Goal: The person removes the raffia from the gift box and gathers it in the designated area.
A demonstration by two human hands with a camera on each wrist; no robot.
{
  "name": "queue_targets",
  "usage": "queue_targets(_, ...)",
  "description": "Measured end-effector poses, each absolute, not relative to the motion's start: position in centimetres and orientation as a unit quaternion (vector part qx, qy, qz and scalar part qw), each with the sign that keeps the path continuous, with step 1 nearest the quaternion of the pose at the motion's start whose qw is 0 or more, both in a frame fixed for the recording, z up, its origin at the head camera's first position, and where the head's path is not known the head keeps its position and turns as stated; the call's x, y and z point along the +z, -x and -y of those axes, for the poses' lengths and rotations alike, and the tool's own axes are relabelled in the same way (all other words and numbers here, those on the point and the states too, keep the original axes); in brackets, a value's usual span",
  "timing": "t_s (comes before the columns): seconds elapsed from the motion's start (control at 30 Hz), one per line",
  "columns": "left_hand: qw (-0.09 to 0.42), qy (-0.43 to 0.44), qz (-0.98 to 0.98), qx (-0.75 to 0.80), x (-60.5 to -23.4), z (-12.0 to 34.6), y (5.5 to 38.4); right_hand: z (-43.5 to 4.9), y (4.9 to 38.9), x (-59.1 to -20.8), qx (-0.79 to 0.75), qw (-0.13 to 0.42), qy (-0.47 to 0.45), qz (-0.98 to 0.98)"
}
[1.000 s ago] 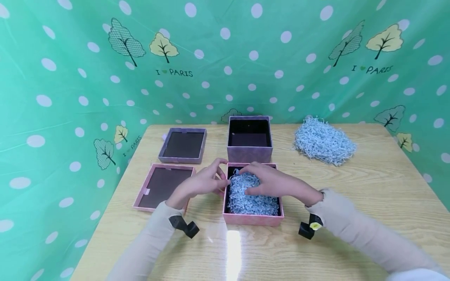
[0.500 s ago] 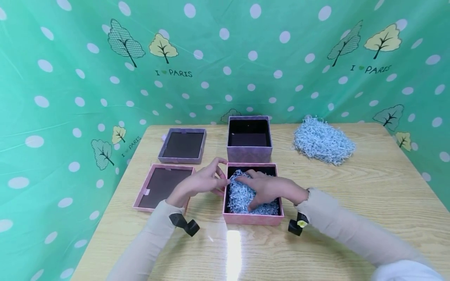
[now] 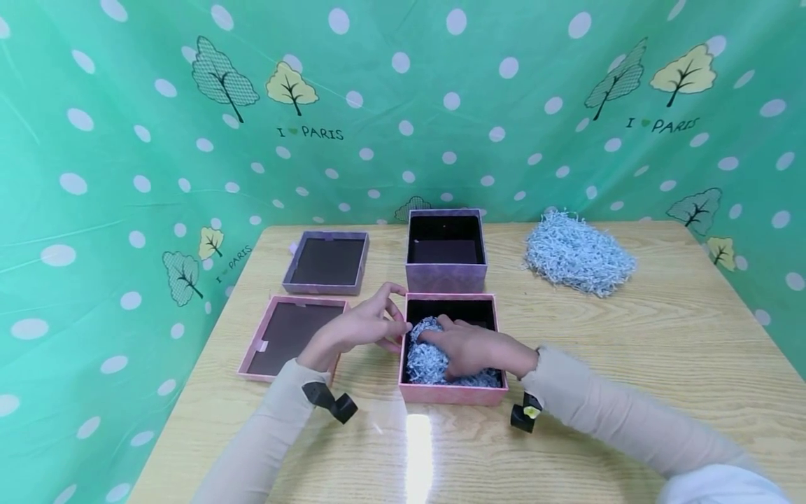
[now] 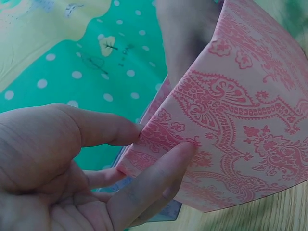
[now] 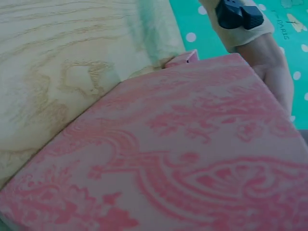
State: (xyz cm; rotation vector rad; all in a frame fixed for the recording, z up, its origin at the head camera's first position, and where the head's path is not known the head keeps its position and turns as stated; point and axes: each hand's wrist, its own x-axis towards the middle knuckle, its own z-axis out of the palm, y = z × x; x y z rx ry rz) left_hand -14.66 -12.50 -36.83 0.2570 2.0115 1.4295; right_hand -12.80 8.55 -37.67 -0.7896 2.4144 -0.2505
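Observation:
An open pink patterned box [image 3: 453, 394] with a black inside stands in the middle of the table. Light blue shredded paper [image 3: 427, 360] lies in its front and left part. My right hand [image 3: 474, 348] is inside the box, pressing on the shredded paper with thumb and fingers spread; its fingertips are partly buried. At the left wall, my left hand [image 3: 365, 324] holds the box. In the left wrist view, its thumb lies at the rim and fingers [image 4: 161, 180] against the outer wall. The right wrist view shows only the box's outside, not the hand.
A purple box [image 3: 446, 276] with a black inside stands right behind the pink one. To the left lie a purple lid [image 3: 324, 288] and a pink lid [image 3: 292, 339], insides up. A pile of blue shredded paper [image 3: 579, 253] sits at the back right.
My right hand has gone down into the box and toward its front left. The shredded paper has moved off the back wall and bunched forward. My left hand has stayed put.

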Motion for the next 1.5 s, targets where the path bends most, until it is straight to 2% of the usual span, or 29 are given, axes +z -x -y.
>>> queue_targets(0.23, 0.336, -0.092, -0.765, 0.542, -36.7, 12.7, 14.7, -8.5, 12.9, -37.1, -0.093, 0.26, 0.311, -0.909)
queue_targets(0.47, 0.345, -0.096, -0.756, 0.548, -36.8, 12.7, 14.7, -9.1, 13.0, -34.0, -0.12, 0.277, 0.304, -0.904)
queue_targets(0.63, 0.345, -0.102, -0.754, 0.55, -36.9, 12.7, 14.7, -10.2, 12.8, -31.4, -0.144, 0.269, 0.302, -0.903)
queue_targets(0.8, 0.349, -0.102, -0.747, 0.556, -37.1, 12.8, 14.9, -11.7, 12.8, -29.2, -0.182, 0.241, 0.303, -0.904)
queue_targets(1.03, 0.347, -0.102, -0.745, 0.561, -37.2, 12.8, 14.9, -14.3, 12.9, -27.2, -0.208, 0.169, 0.306, -0.913)
queue_targets(1.5, 0.348, -0.089, -0.746, 0.56, -37.1, 12.7, 14.9, -21.2, 12.6, -27.1, -0.247, 0.082, 0.244, -0.934)
